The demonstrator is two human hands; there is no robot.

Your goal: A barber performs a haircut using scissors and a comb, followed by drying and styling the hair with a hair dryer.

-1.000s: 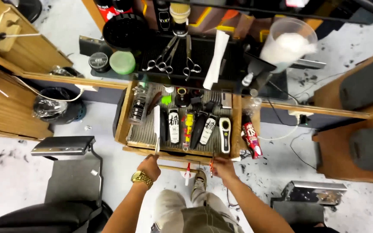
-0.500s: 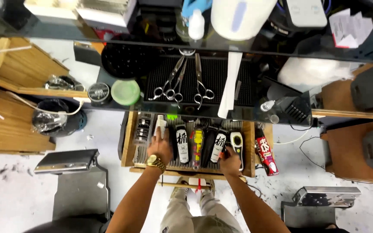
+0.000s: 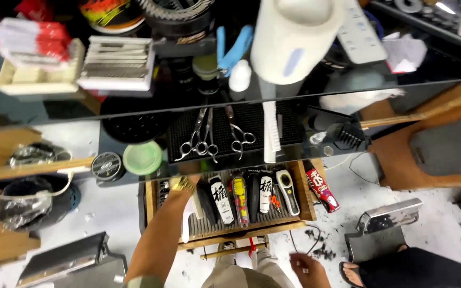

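The left hand reached under the tabletop edge into the clipper drawer, its grip hidden; clippers lay just right. The right hand hung low, loosely open, empty.

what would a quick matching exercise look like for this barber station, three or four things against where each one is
Things:
1. scissors
2. green lid
3. yellow clipper
4. right hand

Places:
a. low in the view, away from the drawer
b. lying on the black ribbed mat
c. in the open wooden drawer, among other clippers
d. on the dark countertop beside a black round tin

Pairs: 1-b, 2-d, 3-c, 4-a
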